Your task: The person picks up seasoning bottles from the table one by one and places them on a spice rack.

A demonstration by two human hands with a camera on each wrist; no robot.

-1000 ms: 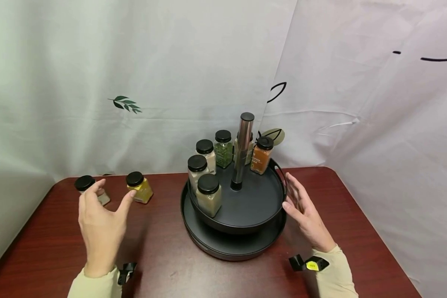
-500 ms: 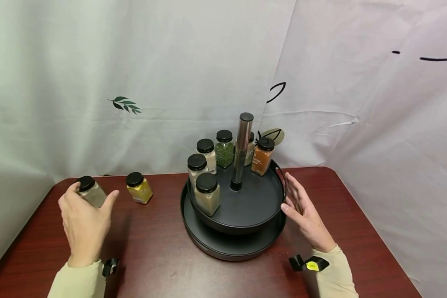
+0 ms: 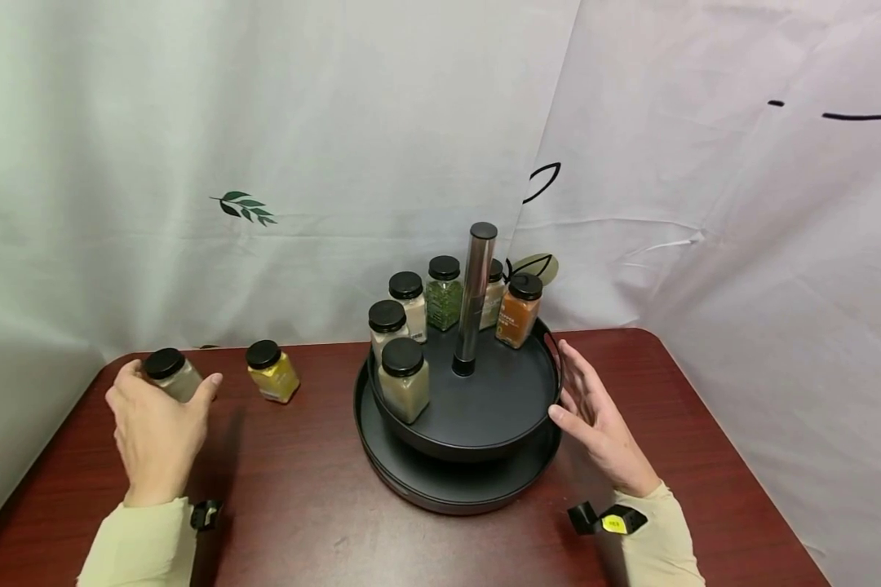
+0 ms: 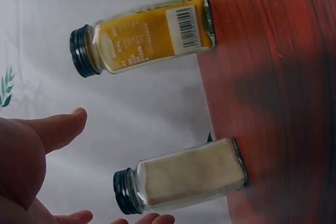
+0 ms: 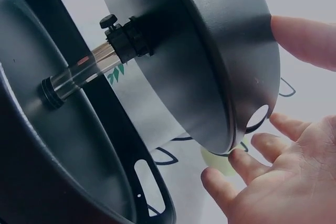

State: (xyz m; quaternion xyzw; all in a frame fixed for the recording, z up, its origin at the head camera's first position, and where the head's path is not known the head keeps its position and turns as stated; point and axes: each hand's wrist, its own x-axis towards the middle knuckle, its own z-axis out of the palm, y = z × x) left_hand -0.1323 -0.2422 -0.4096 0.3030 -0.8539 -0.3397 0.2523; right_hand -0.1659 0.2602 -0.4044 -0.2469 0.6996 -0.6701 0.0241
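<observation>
My left hand (image 3: 161, 432) reaches around a black-lidded spice jar of pale powder (image 3: 179, 381) on the table's left side. In the left wrist view, fingertips lie by this jar's (image 4: 191, 174) lid end, while the thumb (image 4: 65, 129) stands well apart from the glass. A yellow spice jar (image 3: 275, 379) stands to its right. My right hand (image 3: 604, 424) is at the right rim of the upper tray of a black two-tier turntable (image 3: 499, 399). In the right wrist view, the thumb (image 5: 310, 40) touches the tray's outer wall (image 5: 247, 40), with fingers spread near its handle slot.
Several spice jars stand on the upper tray, among them a green one (image 3: 444, 300), an orange one (image 3: 518, 316) and an olive one (image 3: 404, 387). A metal post (image 3: 475, 297) rises from its middle. The lower tray (image 3: 455, 493) sits underneath. White curtain (image 3: 338, 122) hangs behind the table.
My left hand has moved left and down, from in front of the two loose jars to around the pale one. The upper tray has turned slightly clockwise with its jars. My right hand stays at its rim.
</observation>
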